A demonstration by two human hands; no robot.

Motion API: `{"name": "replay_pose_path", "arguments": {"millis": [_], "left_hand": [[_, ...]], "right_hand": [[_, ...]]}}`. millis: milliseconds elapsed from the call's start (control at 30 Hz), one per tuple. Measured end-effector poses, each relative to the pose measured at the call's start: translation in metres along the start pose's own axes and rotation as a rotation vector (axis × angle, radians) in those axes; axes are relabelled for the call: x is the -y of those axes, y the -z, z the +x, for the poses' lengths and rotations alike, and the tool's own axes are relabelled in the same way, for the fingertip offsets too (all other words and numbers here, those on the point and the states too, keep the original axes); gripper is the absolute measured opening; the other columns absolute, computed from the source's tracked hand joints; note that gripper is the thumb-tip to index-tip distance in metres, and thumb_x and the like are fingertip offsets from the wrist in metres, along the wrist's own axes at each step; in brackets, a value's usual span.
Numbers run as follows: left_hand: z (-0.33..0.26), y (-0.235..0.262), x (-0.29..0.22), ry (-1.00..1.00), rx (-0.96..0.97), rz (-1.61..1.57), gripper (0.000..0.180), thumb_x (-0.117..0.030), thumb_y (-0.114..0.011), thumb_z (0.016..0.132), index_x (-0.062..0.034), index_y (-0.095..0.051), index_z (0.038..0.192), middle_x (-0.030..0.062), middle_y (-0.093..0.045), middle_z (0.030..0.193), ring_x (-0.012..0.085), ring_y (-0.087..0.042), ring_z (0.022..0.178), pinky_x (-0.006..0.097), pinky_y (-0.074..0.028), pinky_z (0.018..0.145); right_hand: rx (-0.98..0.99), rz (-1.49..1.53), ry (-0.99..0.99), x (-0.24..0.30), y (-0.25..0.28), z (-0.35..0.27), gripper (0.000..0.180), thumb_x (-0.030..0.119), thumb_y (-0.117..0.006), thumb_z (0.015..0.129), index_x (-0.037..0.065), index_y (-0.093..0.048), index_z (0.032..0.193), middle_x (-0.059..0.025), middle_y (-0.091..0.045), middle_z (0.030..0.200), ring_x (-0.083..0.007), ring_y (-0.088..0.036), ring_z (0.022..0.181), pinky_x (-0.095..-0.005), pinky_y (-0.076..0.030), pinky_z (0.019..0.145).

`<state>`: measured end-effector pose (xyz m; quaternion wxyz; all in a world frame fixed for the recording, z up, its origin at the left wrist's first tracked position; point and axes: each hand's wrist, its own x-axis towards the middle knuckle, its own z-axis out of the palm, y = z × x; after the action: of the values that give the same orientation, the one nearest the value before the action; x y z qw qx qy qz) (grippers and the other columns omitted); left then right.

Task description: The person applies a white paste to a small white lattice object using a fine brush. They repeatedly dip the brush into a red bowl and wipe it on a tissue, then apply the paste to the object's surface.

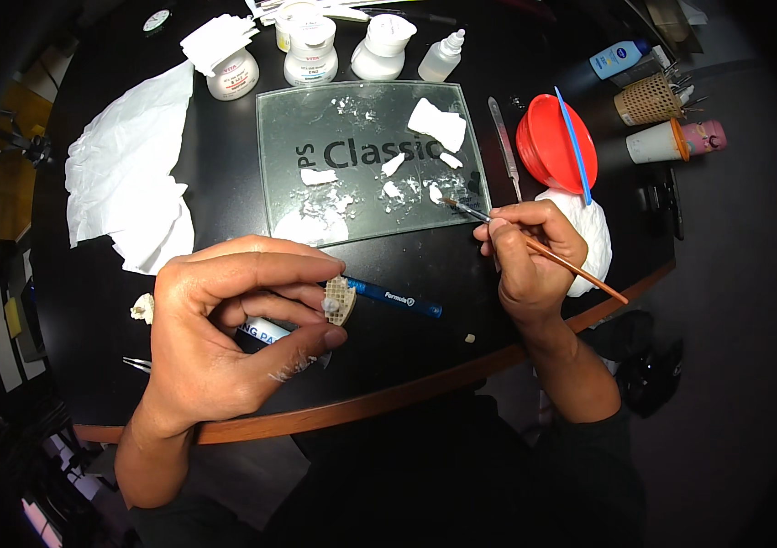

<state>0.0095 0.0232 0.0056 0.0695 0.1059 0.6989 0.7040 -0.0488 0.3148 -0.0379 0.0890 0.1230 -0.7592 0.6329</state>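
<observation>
Between the thumb and fingers of my left hand [224,320] is a small beige honeycomb firing tray [341,306] with a whitish lump on it. My right hand [535,251] is closed around a thin brush [557,258] with a copper-coloured handle. Its dark tip points left, at a small white powder heap [435,194] on the glass slab [366,164]. More white powder, smears and folded white tissue pieces [437,124] lie across the slab. Beneath my left fingers, a blue pen [398,297] and a white tube [263,330] are partly hidden.
White jars [310,55] and a dropper bottle [442,57] stand behind the slab. Right of it are a metal spatula [504,142], a red bowl [548,146] with a blue stick [574,142], and a white cloth [594,237]. Crumpled white paper [128,164] lies left. A wooden edge [334,422] borders the black table.
</observation>
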Motion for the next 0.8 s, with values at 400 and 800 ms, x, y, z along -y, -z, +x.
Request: {"name": "replay_pose_path", "arguments": {"millis": [400, 800], "left_hand": [[0.0, -0.001, 0.0, 0.004, -0.008, -0.001, 0.044, 0.022, -0.077, 0.07, 0.0106, -0.071, 0.112, 0.0226, -0.067, 0.117, 0.0183, -0.072, 0.096, 0.024, -0.063, 0.082], [-0.003, 0.0, -0.007, 0.005, -0.008, -0.029, 0.04, 0.016, -0.078, 0.073, 0.0137, -0.069, 0.112, 0.0229, -0.066, 0.118, 0.0149, -0.069, 0.094, 0.023, -0.061, 0.081]], "right_hand": [[-0.027, -0.017, 0.009, 0.001, -0.003, 0.0, 0.002, -0.006, -0.065, 0.091, -0.005, -0.064, 0.092, -0.0081, -0.068, 0.078, -0.008, -0.067, 0.068, -0.0201, -0.054, 0.063], [-0.323, -0.529, 0.087, 0.036, 0.072, -0.03, 0.008, -0.006, -0.074, 0.087, -0.002, -0.068, 0.091, 0.0027, -0.059, 0.076, 0.0005, -0.046, 0.063, -0.0167, -0.033, 0.056]]}}
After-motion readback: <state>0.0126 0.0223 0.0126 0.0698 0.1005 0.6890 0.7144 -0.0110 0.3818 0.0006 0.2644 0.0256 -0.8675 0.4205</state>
